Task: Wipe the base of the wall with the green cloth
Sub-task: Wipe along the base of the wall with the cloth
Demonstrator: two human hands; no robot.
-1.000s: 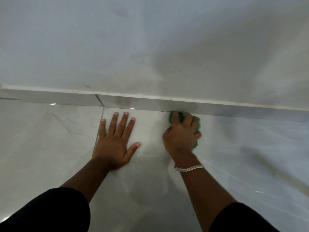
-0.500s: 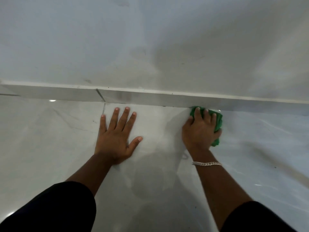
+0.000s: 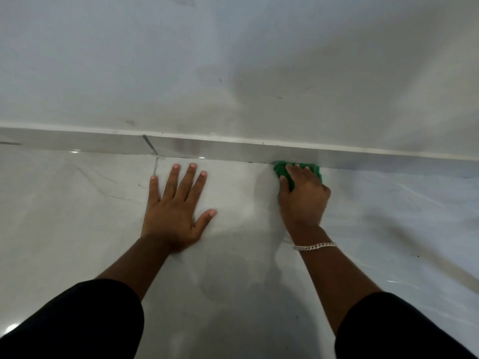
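A glossy grey skirting strip (image 3: 233,149) runs left to right along the base of the white wall (image 3: 233,73). My right hand (image 3: 303,198) presses a bunched green cloth (image 3: 281,170) against the foot of that strip, right of centre; most of the cloth is hidden under my fingers. A silver bracelet sits on that wrist. My left hand (image 3: 176,211) lies flat on the floor with fingers spread, holding nothing, a hand's width left of the cloth.
The floor (image 3: 77,216) is shiny pale marble-look tile with a grout joint (image 3: 155,164) just left of my left hand. A vertical joint (image 3: 149,143) splits the skirting above it. Small dark specks lie along the skirting's foot.
My right hand slid the green cloth right along the skirting, then back a little to the left. My left hand stayed flat in place.
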